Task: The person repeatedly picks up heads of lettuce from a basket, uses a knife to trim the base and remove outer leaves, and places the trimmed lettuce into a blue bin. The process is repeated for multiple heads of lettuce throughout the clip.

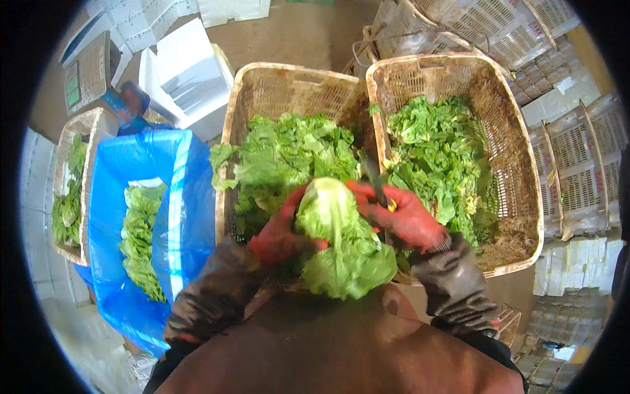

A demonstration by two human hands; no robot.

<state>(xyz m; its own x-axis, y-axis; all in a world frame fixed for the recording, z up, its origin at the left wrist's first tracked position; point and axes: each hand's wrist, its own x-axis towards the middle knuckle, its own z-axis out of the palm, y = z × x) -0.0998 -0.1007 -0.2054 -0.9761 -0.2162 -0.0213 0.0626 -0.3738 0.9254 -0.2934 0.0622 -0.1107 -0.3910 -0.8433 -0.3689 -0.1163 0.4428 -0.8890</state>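
Note:
A head of lettuce (337,236) lies between my hands, its pale base pointing away from me and its loose leaves towards my body. My left hand (283,231), in a red glove, grips it from the left side. In my red-gloved right hand (403,214) is a knife (375,182) with a dark blade and a bit of yellow at the handle; the fingertips of that hand are near the lettuce's right side. Beneath and beyond the hands, a worn plastic crate (295,71) holds many loose lettuce leaves (295,143).
To the right, a second dirty crate (534,197) contains leaves and trimmings. On the left stands a container lined with blue plastic (113,236), with lettuce heads (140,241) in a row. Further left is another crate (91,197) with greens. White foam boxes (192,64) and a person (133,103) are behind.

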